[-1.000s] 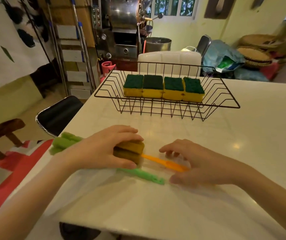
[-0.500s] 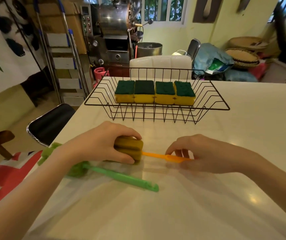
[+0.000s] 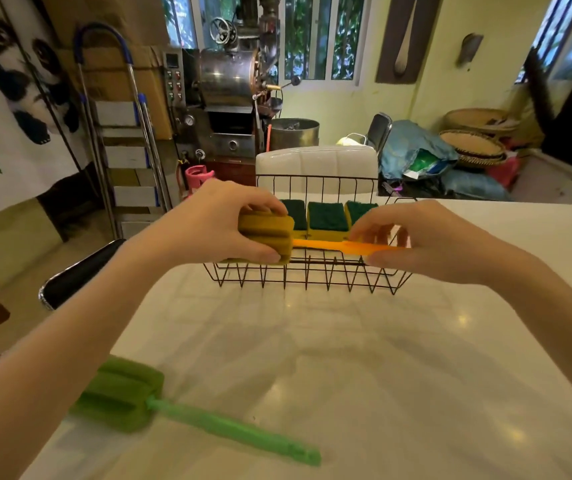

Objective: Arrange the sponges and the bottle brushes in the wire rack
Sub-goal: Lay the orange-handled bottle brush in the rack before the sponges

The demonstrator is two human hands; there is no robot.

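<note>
A person's two bare arms reach forward over a pale, glossy table (image 3: 347, 358), seen from a camera worn on the head. Both hands hold one orange bottle brush (image 3: 315, 243) level in the air, directly in front of a black wire rack (image 3: 307, 277) that stands on the table further back.

The left hand (image 3: 208, 225) is clamped around the brush's mustard-yellow sponge head (image 3: 266, 235), thumb underneath and fingers over the top. The right hand (image 3: 426, 242) pinches the far end of the orange handle between thumb and fingertips. The handle runs straight across from one hand to the other, at about the height of the rack's front rim (whether it touches the wire cannot be told from this angle).

Inside the rack sit sponges (image 3: 326, 220) with dark green scouring tops and yellow bodies, lined up side by side in a row. Three are visible; the left hand hides the left part of the row.

A second bottle brush, green (image 3: 173, 408), lies flat on the table close to the viewer, near the left forearm. Its thick green sponge head points left and its long plastic handle stretches toward the right.

Behind the table stand a white chair back (image 3: 315, 164), a metal machine (image 3: 229, 98) and a stepladder (image 3: 122, 133).
</note>
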